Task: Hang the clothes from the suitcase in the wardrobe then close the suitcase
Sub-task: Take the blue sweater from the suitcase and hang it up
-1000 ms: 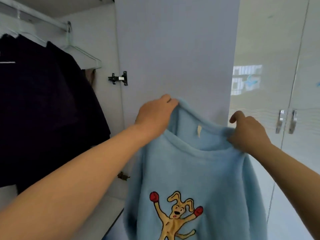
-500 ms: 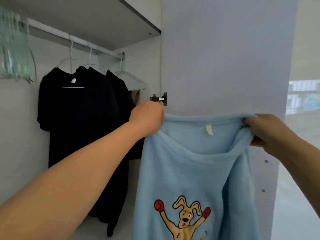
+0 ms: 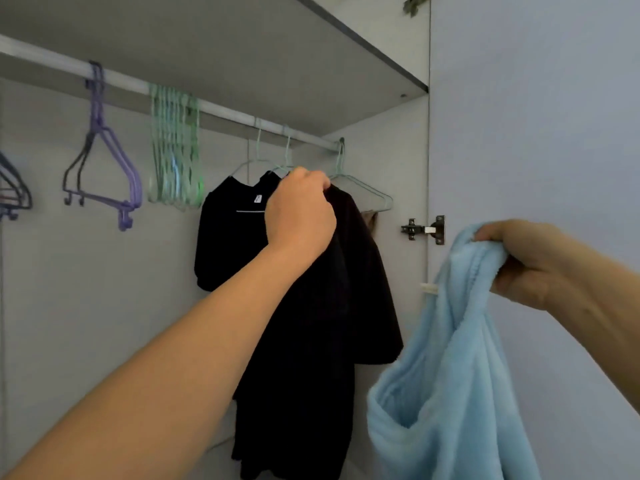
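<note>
My right hand (image 3: 533,261) grips a bunched part of the light blue fleece sweater (image 3: 446,393), which hangs down at the lower right in front of the wardrobe door (image 3: 533,116). With its fingers curled, my left hand (image 3: 299,211) is raised in front of the shoulder of the black clothes (image 3: 311,306) hanging on the rail (image 3: 221,114). Whether it holds a hanger or the cloth is hidden. A bare green wire hanger (image 3: 363,190) hangs just right of that hand. The suitcase is out of view.
Left of the black clothes, a bunch of green hangers (image 3: 175,168), a purple hanger (image 3: 104,161) and a dark hanger (image 3: 14,188) hang on the rail. A shelf (image 3: 277,46) sits above the rail. A door hinge (image 3: 424,230) is beside the sweater.
My left hand has let go of the blue sweater and risen to the hanging black clothes. The sweater now droops from my right hand alone. The view has swung left and up into the wardrobe.
</note>
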{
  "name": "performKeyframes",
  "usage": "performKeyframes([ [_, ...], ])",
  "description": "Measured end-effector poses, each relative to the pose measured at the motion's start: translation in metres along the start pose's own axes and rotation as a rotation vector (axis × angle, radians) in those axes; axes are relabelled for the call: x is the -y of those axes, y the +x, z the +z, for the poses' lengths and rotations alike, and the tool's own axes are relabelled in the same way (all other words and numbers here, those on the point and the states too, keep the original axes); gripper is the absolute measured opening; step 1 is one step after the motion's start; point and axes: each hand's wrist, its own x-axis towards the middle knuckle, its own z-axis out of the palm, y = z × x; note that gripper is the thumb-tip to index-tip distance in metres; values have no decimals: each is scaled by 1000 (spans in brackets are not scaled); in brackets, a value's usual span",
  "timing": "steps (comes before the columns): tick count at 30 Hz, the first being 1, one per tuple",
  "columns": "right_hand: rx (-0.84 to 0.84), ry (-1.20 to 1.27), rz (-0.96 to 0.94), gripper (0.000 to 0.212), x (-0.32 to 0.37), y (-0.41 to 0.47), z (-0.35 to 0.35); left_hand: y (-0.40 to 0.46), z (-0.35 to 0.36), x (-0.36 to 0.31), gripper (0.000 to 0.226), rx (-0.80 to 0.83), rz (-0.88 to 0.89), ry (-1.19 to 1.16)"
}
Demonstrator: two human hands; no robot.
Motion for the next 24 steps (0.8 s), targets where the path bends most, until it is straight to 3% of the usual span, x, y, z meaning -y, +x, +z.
performKeyframes([
  [3, 23, -45, -25, 19, -9, 14, 36, 15, -4, 37, 30, -248, 56, 415],
  [5, 24, -73, -36, 17, -13, 19, 49, 23, -7, 54, 43, -124, -62, 647],
  [8, 59, -69, -18, 12, -20, 32, 72, 39, -16, 80, 55, 57, -229, 818],
  [12, 82, -35, -6, 20, -27, 47, 97, 47, -19, 97, 38, 261, -162, 1072],
  [15, 107, -16, -12, 16, -31, 53, 113, 53, -19, 109, 25, 310, -151, 1116],
  [24, 132, -19, 18, 13, -39, 70, 131, 78, 0, 133, 25, 303, -147, 1139],
])
